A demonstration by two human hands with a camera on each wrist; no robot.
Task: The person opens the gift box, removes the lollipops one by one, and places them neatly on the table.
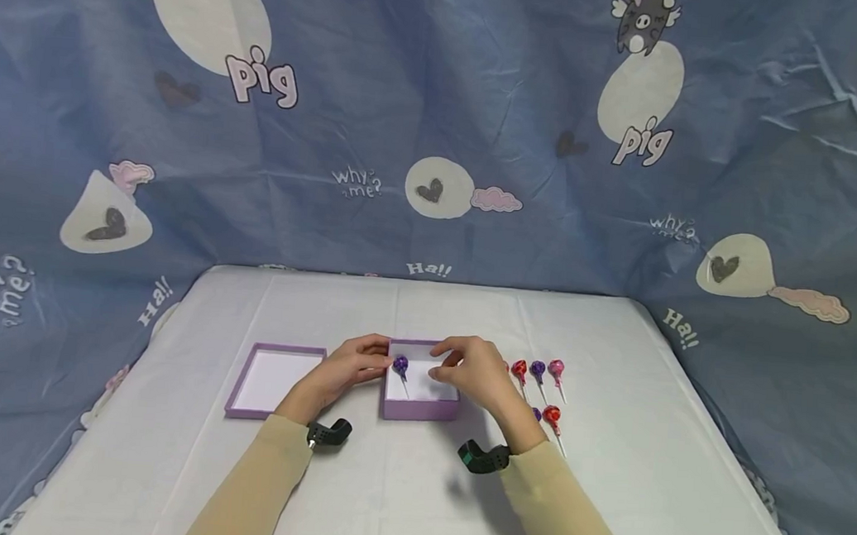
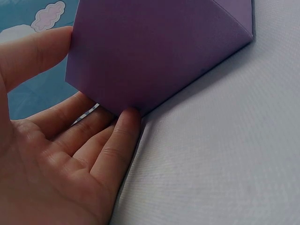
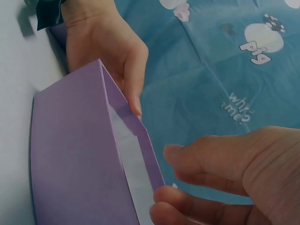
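A purple open-topped box (image 1: 420,409) with a white inside stands mid-table. One purple-wrapped lollipop (image 1: 401,365) lies in it near the left wall, its stick toward the front. My left hand (image 1: 347,369) holds the box's left back corner; in the left wrist view the thumb sits at the rim and the fingers go round behind the edge. Over the box's right side hangs my right hand (image 1: 475,373), thumb and forefinger apart with nothing seen between them. In the right wrist view those fingertips (image 3: 165,193) are right at the box rim.
A shallow purple lid (image 1: 272,415) lies inside-up at the left. At the right are several lollipops, among them a red one (image 1: 519,369), a purple one (image 1: 537,369) and a pink one (image 1: 556,368); a nearer red one (image 1: 552,414) lies partly beside my right wrist.
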